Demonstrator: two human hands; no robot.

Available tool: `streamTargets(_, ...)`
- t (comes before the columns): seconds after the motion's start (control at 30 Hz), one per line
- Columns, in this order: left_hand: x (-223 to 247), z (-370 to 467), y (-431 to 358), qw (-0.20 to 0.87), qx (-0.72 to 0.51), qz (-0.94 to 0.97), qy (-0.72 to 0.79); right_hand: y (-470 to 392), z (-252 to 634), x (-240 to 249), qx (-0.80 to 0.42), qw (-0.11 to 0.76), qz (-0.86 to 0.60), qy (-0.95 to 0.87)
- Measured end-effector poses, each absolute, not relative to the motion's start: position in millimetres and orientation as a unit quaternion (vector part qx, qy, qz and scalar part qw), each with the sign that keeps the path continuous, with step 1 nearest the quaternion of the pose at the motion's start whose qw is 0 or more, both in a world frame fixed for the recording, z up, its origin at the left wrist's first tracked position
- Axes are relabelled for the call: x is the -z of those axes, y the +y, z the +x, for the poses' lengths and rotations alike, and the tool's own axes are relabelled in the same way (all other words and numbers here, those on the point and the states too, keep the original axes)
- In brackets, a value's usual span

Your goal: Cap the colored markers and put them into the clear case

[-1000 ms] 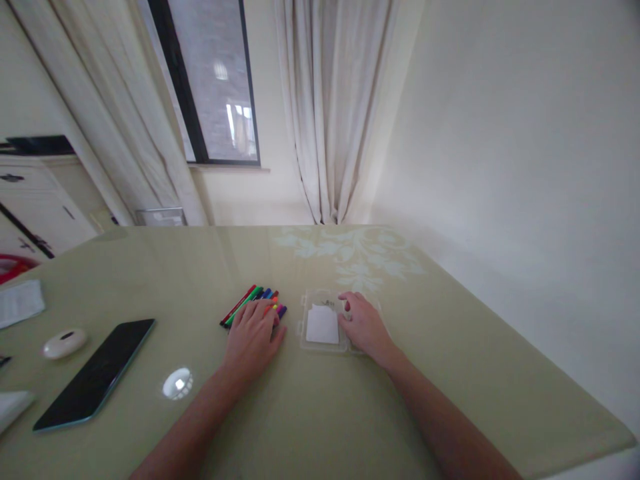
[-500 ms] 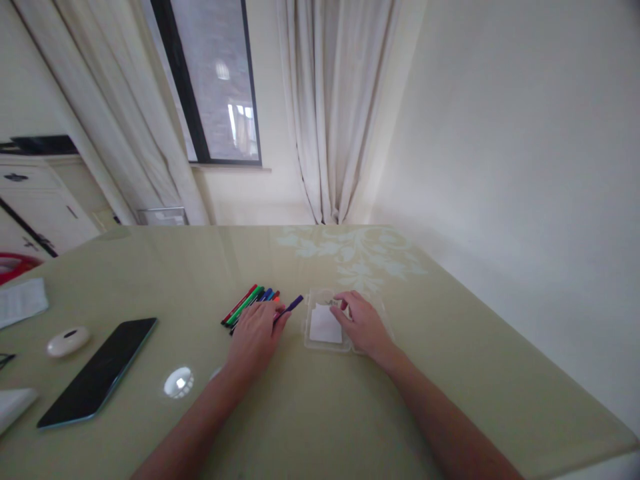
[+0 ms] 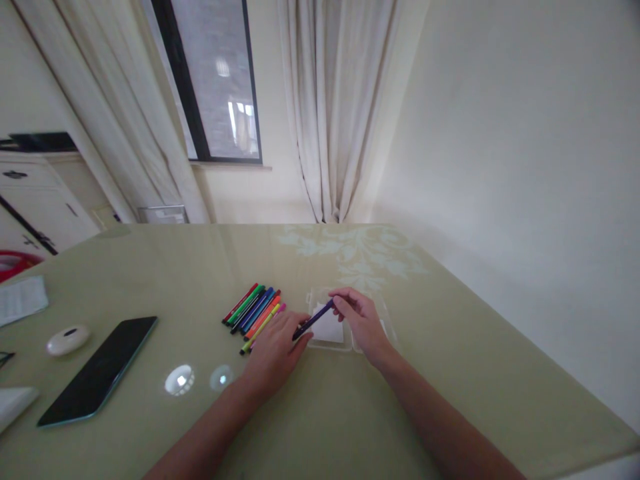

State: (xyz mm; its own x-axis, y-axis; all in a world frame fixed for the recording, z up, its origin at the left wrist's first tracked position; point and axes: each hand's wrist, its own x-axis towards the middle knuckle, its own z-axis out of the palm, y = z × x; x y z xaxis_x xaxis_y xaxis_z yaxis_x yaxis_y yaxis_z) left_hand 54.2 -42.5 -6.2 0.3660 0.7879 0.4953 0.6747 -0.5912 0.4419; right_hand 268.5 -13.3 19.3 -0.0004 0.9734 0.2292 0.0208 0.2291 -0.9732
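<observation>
A dark purple marker point(image 3: 315, 320) slants between my two hands above a clear plastic case. My left hand point(image 3: 277, 343) grips its lower end, beside a row of coloured markers point(image 3: 256, 310) on the table. The fingertips of my right hand point(image 3: 357, 317) close on the marker's upper end. The open clear case point(image 3: 333, 347) lies under the marker and my right hand, with white paper point(image 3: 329, 331) in its left half. My right hand covers part of the case.
On the left of the table point(image 3: 165, 273) lie a black tablet point(image 3: 100, 370), a white oval object point(image 3: 68, 340) and a folded paper point(image 3: 24, 299). A white object point(image 3: 15, 405) is at the left edge. A wall point(image 3: 525, 167) runs along the right side.
My left hand has moved right with the purple marker, uncovering more of the marker row. My right hand has closed on the marker's upper end.
</observation>
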Motion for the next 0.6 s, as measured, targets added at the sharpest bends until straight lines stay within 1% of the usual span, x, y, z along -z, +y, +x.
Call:
streamTargets(0.1,11,53,-42,0.071,-0.292,0.862,0.407,-4,281,-20,-0.4,0.58,-0.47,-0.532)
streamTargets(0.23,14,54,-43,0.111,-0.246,0.874,0.403,4,296,-22,-0.381,0.591,-0.487,-0.518)
streamTargets(0.37,11,54,-44,0.155,-0.232,0.872,0.403,8,304,-21,-0.381,0.575,-0.496,-0.527)
streamTargets(0.6,15,55,-41,0.218,-0.255,0.837,0.433,9,302,-17,-0.407,0.529,-0.503,-0.549)
